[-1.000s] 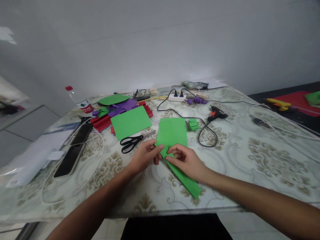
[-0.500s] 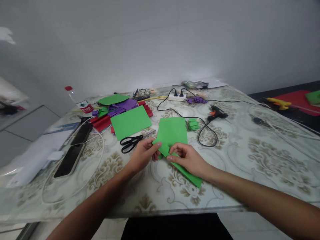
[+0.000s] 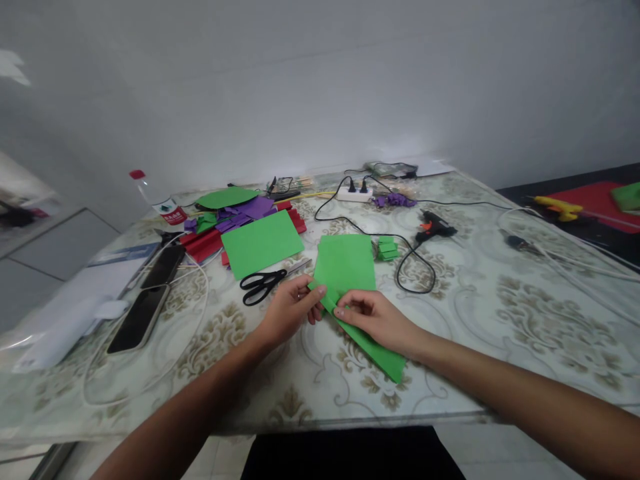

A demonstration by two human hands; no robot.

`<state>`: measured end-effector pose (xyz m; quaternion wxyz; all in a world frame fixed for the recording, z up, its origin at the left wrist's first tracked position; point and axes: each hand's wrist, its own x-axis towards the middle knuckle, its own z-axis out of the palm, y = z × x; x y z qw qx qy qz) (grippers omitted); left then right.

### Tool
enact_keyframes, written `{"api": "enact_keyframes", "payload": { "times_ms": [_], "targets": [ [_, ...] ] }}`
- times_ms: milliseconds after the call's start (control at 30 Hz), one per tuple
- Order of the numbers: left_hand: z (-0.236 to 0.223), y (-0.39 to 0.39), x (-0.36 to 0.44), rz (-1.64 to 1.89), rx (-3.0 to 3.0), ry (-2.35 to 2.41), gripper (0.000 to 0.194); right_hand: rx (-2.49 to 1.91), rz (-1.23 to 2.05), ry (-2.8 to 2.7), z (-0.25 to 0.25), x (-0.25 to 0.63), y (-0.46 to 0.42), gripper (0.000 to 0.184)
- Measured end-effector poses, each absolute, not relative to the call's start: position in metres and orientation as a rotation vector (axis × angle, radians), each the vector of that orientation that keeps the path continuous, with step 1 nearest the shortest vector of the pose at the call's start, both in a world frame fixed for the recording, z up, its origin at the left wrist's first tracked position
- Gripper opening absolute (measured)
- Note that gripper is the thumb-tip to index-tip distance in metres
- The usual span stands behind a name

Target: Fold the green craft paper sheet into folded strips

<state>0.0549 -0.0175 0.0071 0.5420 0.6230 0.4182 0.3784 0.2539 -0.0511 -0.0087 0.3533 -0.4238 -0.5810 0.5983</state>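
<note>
Head view: above the tabletop (image 3: 450, 393), the left hand (image 3: 286, 310) pinches one end of the folded green strip (image 3: 377, 350); the right hand (image 3: 383, 321) pinches it farther along, apparently mid-fold, which calls for aligned edges. Black-handled scissors (image 3: 261, 287) lie beside the left hand.

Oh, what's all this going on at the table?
Someone's left hand and right hand are both holding a narrow folded piece of green paper. A flat green sheet lies just beyond it. The black-handled scissors lie on the table, and so does the black glue gun.
</note>
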Motion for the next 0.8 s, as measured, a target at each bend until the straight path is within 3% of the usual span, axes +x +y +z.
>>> {"api": "enact_keyframes", "payload": {
  "times_ms": [400, 800],
  "targets": [
    [0.02, -0.003, 0.04, 1.196, 1.353, 1.111, 0.029, -1.155, 1.552, -1.548, -0.005, 0.253, -0.054, 0.052],
    [0.017, 0.023, 0.019, 1.567, 1.138, 1.175, 0.032, -1.08, 1.591, -1.467, 0.0, 0.257, -0.052, 0.044]
  ]
}}
